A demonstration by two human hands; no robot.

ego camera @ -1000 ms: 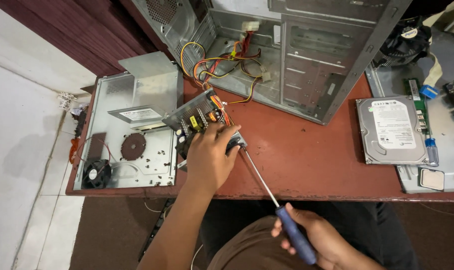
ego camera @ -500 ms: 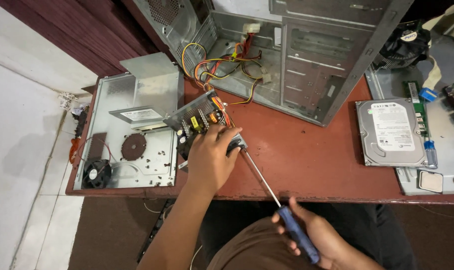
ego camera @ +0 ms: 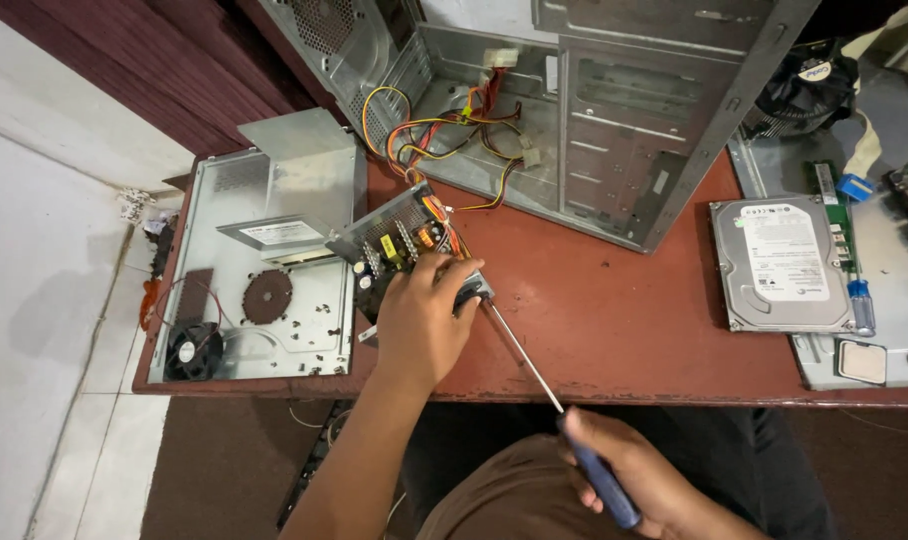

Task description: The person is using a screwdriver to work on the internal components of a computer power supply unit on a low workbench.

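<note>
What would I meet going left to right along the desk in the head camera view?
Small black fan → open metal casing → left hand on the circuit board → screwdriver shaft → hard drive → small square chip.

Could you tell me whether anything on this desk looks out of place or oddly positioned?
Yes. The power supply board sits tilted out of its metal casing, propped under the left hand, its coloured wires trailing into the open computer case. The right hand holds a screwdriver against it. A hard drive lies loose.

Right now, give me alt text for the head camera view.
Left hand steadies an opened power supply on a red table while the right hand holds a blue-handled screwdriver to it; an open computer case stands behind.
</note>
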